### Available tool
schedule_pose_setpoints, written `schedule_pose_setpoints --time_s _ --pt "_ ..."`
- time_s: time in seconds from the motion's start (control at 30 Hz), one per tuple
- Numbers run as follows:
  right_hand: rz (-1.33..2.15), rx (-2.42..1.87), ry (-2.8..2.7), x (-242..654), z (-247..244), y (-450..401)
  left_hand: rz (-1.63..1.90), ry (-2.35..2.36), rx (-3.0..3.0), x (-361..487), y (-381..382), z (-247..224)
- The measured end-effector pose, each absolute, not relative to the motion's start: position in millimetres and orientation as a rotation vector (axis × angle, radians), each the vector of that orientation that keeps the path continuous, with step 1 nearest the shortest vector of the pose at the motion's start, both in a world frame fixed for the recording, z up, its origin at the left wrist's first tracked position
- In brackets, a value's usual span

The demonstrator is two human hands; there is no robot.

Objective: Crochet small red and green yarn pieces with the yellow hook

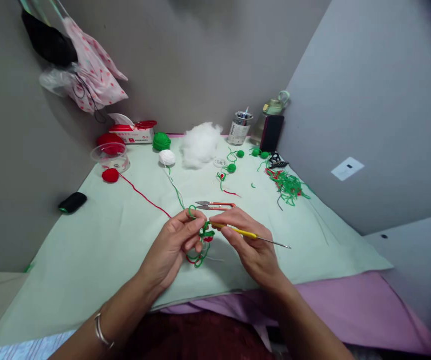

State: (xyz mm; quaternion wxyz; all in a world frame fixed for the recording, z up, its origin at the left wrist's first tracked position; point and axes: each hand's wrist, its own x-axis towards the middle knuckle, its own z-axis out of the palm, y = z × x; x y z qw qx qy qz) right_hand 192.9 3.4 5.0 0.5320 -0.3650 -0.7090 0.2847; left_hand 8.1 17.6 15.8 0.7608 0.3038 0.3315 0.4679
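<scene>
My left hand (180,237) is closed on a small green and red crochet piece (207,234), pinching it between thumb and fingers. Loops of green and red yarn hang below it. A crochet hook (247,233) with a yellow handle is gripped in my right hand (255,245); one metal end points right, while the other meets the piece, its tip hidden by my fingers. Just beyond both hands lie orange-handled thread snips (217,205). Strands run toward my left hand from a red yarn ball (110,175) and from near a white yarn ball (167,158).
White stuffing (202,145) and a green yarn ball (162,141) sit at the back. A tin of pens (240,128), a bottle (273,107) and a phone (273,134) stand back right. Yarn scraps (290,187) lie right; a plastic tub (116,162) and black spool (73,203) left.
</scene>
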Motion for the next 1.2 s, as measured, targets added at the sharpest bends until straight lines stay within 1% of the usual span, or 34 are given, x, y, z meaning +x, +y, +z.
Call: schedule_pose_setpoints --time_s 0.13,0.23,0.47,0.63,0.83,1.0,1.2 --pt "0.691 -0.928 -1.551 193 1 1 0.926 0.731 0.749 10 14 10" --pt "0.689 -0.931 -1.554 194 0 2 0.896 0.764 0.827 11 14 8" --pt "0.688 -0.910 -1.540 188 1 1 0.964 0.763 0.818 21 12 -1" --pt "0.707 -1.041 -1.332 189 0 5 0.890 0.823 0.828 20 8 -1" --pt "0.889 -1.045 -1.104 204 -3 11 0.864 0.776 0.602 19 7 5" --pt "0.661 -1.067 -0.834 208 2 3 0.925 0.775 0.452 18 9 9" --pt "0.656 -0.963 -1.169 197 6 -27 0.974 0.788 0.430 21 8 11"
